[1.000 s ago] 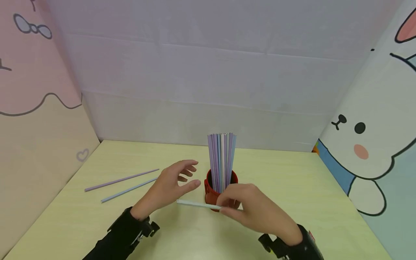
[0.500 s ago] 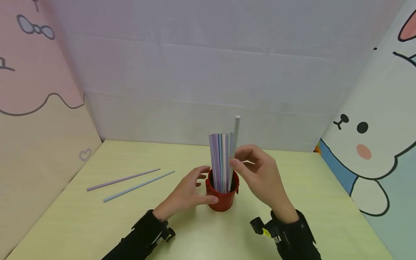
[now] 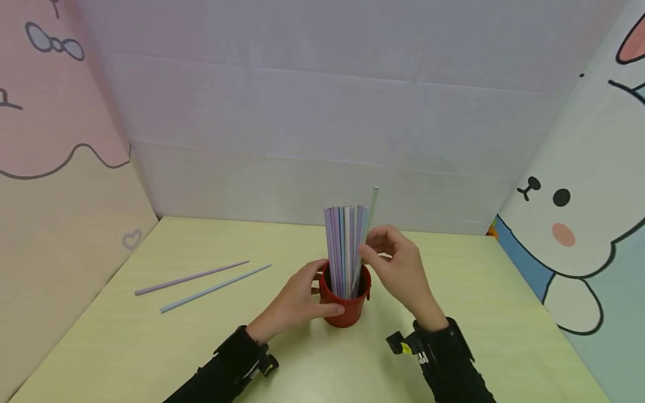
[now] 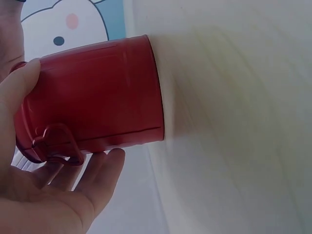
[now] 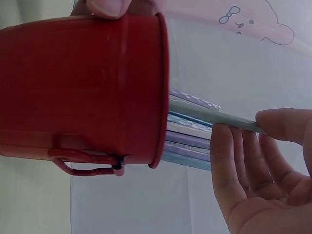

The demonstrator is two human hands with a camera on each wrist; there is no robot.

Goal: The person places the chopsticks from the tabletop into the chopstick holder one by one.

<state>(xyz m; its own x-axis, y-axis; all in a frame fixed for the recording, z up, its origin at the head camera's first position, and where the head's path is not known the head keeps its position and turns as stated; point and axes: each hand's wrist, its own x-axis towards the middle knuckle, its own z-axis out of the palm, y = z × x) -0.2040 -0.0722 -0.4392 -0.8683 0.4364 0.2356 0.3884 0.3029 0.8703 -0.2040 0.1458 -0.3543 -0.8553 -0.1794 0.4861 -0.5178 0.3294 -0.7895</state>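
Observation:
A small red metal bucket (image 3: pixel 346 314) with side handles stands upright on the table, holding a bunch of pastel paper straws (image 3: pixel 339 246). My left hand (image 3: pixel 298 301) grips it from the left, thumb on the near side and fingers round the far side. My right hand (image 3: pixel 398 267) pinches a pale green straw (image 3: pixel 374 202) between thumb and fingertips. That straw's lower end is inside the bucket and its top rises above the bunch, tilted slightly right. In the right wrist view, the green straw (image 5: pixel 239 121) runs past the rim beside the others.
To the left of the bucket, a purple straw (image 3: pixel 191 278) and a light blue straw (image 3: pixel 216 288) lie on the pale yellow table (image 3: pixel 504 336). A white sheet (image 3: pixel 302 112) stands behind, with cartoon-printed panels on both sides.
My right hand has lifted the green straw from near level to upright and lowered it into the bucket. My left hand has moved right and taken hold of the bucket.

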